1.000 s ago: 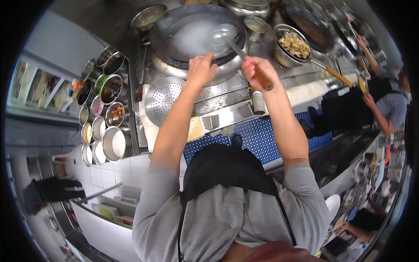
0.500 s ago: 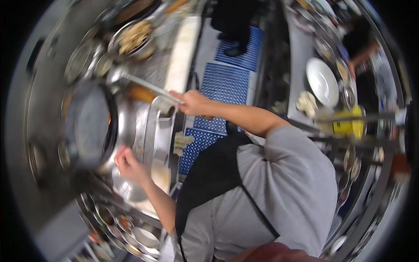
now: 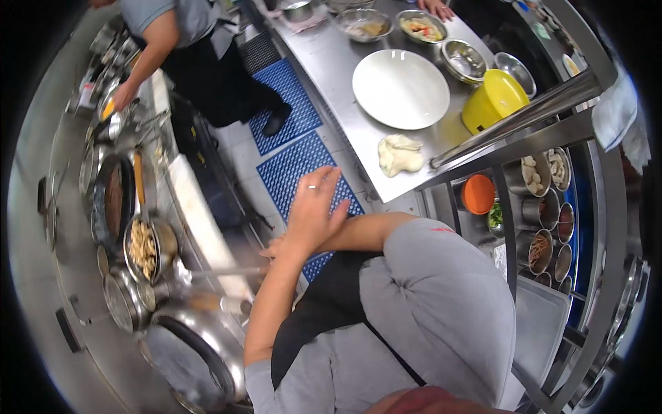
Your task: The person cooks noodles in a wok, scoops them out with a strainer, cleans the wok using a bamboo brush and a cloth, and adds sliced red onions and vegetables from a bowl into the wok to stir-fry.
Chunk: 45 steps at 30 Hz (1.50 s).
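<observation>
So the left grip (image 3: pixel 316 203) was loose, fingers stretched and thumb apart, crossed over the right forearm (image 3: pixel 365 231). The right grip (image 3: pixel 273 246) was mostly hidden behind the left wrist, but it looked clamped on the ladle (image 3: pixel 224 272), whose handle ran blurry out to the left of it. Further left and a bit above that grip sat a pot (image 3: pixel 165 243) of chopped food, and the wok (image 3: pixel 200 348) was below and to its left. Up and right of the left grip, a pale crumpled lump (image 3: pixel 401 155) (dough or cloth, couldn't tell) lay near the corner of the metal surface (image 3: pixel 348 127), with a big white plate (image 3: pixel 400 90) just beyond it and a yellow tub (image 3: pixel 476 114) beside the plate.
</observation>
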### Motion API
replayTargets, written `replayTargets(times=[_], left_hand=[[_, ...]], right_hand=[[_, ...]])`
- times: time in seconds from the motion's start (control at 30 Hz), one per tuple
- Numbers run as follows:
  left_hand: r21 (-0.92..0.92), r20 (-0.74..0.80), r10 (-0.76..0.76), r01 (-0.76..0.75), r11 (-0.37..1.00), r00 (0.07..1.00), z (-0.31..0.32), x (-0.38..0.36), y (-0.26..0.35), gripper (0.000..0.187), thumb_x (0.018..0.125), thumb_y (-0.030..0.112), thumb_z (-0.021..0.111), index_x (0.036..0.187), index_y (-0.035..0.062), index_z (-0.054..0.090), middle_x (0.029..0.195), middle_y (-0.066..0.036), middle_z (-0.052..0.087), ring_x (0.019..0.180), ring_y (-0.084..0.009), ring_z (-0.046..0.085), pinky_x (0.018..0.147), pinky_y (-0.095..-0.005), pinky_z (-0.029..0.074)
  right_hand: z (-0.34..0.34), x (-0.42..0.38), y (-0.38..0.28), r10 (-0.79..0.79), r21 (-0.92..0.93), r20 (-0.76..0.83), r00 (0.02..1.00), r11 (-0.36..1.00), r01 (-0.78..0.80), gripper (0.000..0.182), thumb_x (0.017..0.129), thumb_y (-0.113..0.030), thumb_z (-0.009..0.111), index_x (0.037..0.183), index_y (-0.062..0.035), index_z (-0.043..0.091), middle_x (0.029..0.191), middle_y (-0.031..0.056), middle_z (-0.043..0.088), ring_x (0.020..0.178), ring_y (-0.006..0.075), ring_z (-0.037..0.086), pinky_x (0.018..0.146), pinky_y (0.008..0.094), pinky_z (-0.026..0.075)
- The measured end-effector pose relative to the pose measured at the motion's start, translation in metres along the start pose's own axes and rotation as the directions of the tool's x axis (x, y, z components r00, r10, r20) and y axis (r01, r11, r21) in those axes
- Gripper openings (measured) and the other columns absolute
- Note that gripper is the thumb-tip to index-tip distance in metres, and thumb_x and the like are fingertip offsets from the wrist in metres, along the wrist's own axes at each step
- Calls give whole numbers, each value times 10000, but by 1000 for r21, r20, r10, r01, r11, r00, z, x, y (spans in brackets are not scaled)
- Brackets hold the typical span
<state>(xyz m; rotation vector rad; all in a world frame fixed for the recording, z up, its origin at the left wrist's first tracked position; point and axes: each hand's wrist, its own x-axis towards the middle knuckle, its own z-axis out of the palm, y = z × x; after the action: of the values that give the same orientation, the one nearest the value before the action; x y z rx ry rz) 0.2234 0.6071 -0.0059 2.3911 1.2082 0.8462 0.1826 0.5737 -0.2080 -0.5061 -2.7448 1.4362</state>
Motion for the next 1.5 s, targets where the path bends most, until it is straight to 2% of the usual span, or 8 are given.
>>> replayTargets(times=[0.33,0.6,0.77,0.83,1.03,1.33,1.4,1.5], left_hand=[[114,297,306,-352,929,904,137,101,1,914,714,298,804,1481,20,392,1347,-175,508,1189,-350,493,986,-458,408],[169,355,206,-279,945,912,166,103,-8,530,702,234,785,1136,-1,593,996,-165,576,959,-315,542,835,-457,447],[-213,115,-137,159,964,984,101,66,-31,461,764,141,733,1165,-18,572,1136,-177,638,1080,-325,604,923,-408,491],[-656,313,-457,538,530,833,59,40,-49,561,779,131,787,1261,-12,539,1195,-143,639,1128,-262,613,967,-377,494],[-988,150,-805,117,-100,575,-39,-108,-41,658,721,38,834,1299,2,523,1141,-96,648,1024,-202,655,886,-369,556],[-926,-95,-978,-344,156,-187,-24,-325,74,542,838,407,699,1167,-13,602,908,-173,679,742,-256,678,620,-368,573],[-861,-105,-980,-478,175,-170,-17,-371,94,479,833,422,687,1082,16,636,837,-125,677,656,-222,654,526,-346,535],[-787,-117,-884,-500,361,-454,-34,-408,107,425,846,433,673,1014,43,650,773,-75,669,593,-204,632,475,-339,500]], right_hand=[[-44,-126,90,268,69,147,952,957,-280,579,860,-275,630,1378,-69,476,942,190,671,847,326,665,680,447,551],[-55,-128,100,271,113,174,947,950,-293,553,886,-337,624,1358,-83,486,994,167,663,873,282,653,677,419,549],[-51,-82,81,167,102,203,965,976,-191,541,902,-375,620,1345,-92,492,1026,153,658,889,254,646,675,402,548],[-56,-65,79,132,91,189,973,984,-152,537,908,-391,619,1340,-96,495,1038,148,656,895,243,643,674,395,547],[-26,-12,42,-73,222,305,949,975,4,528,928,-437,614,1325,-106,502,1077,131,650,915,210,634,672,374,546],[20,48,-72,251,742,483,839,391,-545,416,1002,-466,546,1265,-144,520,846,50,595,655,142,552,537,299,505],[24,53,-73,339,673,410,847,514,-532,334,997,-393,583,1218,-145,549,764,28,569,556,128,517,456,289,465],[19,61,-78,373,632,286,882,618,-467,259,954,-275,670,1155,-139,579,679,5,547,449,109,485,349,277,399]])
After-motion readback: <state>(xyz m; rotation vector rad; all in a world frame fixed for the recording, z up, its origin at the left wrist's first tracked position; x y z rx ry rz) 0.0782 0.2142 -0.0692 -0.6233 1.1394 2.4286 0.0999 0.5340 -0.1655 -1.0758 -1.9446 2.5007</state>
